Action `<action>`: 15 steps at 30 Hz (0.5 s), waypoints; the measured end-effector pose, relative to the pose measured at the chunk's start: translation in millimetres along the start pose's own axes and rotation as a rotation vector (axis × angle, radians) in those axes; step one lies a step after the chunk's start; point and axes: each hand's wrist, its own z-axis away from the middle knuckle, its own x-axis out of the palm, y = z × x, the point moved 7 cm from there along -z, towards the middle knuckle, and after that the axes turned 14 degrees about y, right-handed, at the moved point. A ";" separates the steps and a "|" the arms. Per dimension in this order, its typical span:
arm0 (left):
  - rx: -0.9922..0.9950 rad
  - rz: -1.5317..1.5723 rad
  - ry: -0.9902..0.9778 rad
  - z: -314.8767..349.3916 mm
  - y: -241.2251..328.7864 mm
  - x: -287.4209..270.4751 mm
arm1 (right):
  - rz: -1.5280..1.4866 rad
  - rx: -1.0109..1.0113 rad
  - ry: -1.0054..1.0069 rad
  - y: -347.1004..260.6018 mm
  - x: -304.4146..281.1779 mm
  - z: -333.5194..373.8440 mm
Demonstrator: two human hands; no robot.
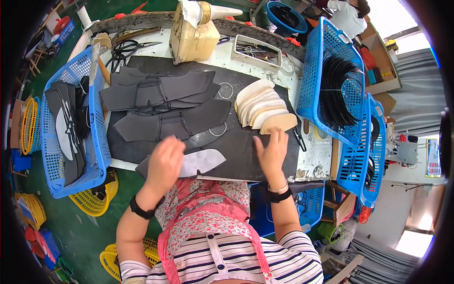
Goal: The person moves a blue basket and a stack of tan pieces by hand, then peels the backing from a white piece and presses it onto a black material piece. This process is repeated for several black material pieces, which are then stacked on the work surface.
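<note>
Stack of cream pieces (pixel 263 108) runs lengthwise near to far, just beyond the closer, spread right grip (pixel 272 154); left grip (pixel 164 158) closure, I cannot tell.

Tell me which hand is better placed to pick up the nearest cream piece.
Probably the right hand: it is right by the cream piece, open. The left hand is farther off, by the white piece.

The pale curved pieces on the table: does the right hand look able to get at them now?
Probably yes: the right hand is at the near end of the pale curved pieces, and nothing visible stands between them.
</note>
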 end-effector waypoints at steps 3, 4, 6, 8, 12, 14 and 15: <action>-0.036 -0.175 0.061 -27.4 -28.0 7.2 | -0.045 -0.120 -0.025 11.7 4.2 -16.6; -0.067 -0.245 0.057 -29.9 -41.0 11.6 | -0.046 -0.124 -0.020 16.9 3.9 -18.6; -0.064 -0.219 0.012 -30.5 -54.8 16.2 | -0.060 -0.167 -0.081 22.0 7.4 -18.5; -0.062 -0.165 -0.089 -28.8 -61.5 22.8 | -0.067 -0.189 -0.109 24.7 8.5 -19.2; 0.178 -0.191 -0.006 -26.6 -5.1 -4.8 | -0.112 -0.209 -0.124 31.9 5.0 -20.3; 0.199 -0.136 -0.115 4.3 14.8 11.3 | -0.134 -0.217 -0.129 30.8 4.3 -23.3; 0.198 -0.137 -0.115 15.0 20.7 16.2 | -0.147 -0.222 -0.132 30.2 5.1 -24.5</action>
